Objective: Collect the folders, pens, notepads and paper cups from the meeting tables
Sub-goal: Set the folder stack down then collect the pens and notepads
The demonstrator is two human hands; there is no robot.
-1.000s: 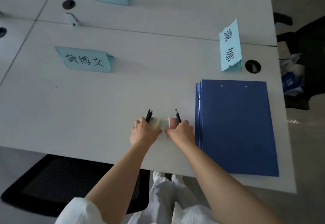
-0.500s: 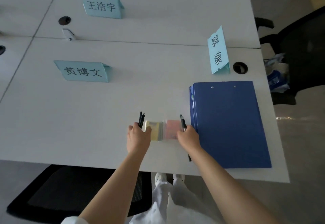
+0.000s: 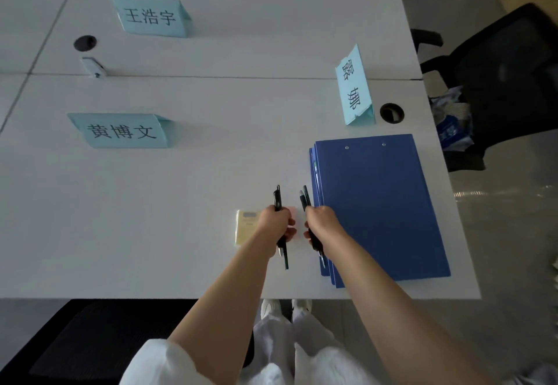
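Both hands have lifted off the sticky pads since half a second back, and the pens got split differently: my left hand (image 3: 276,224) now curls round one pen (image 3: 278,197), my right hand (image 3: 321,224) round two pens (image 3: 305,197). Fingers on both are wrapped tight on the barrels, long axes running roughly 12 to 6. The yellow notepad (image 3: 245,227) lies flat at 9 o'clock of the left hand, just beside it; the pink notepad (image 3: 292,210) peeks out between the two fists. Blue folders (image 3: 374,203) sit stacked at 3 o'clock, touching distance from the right hand. I reckon pens go together next, and left is nearer the yellow pad.
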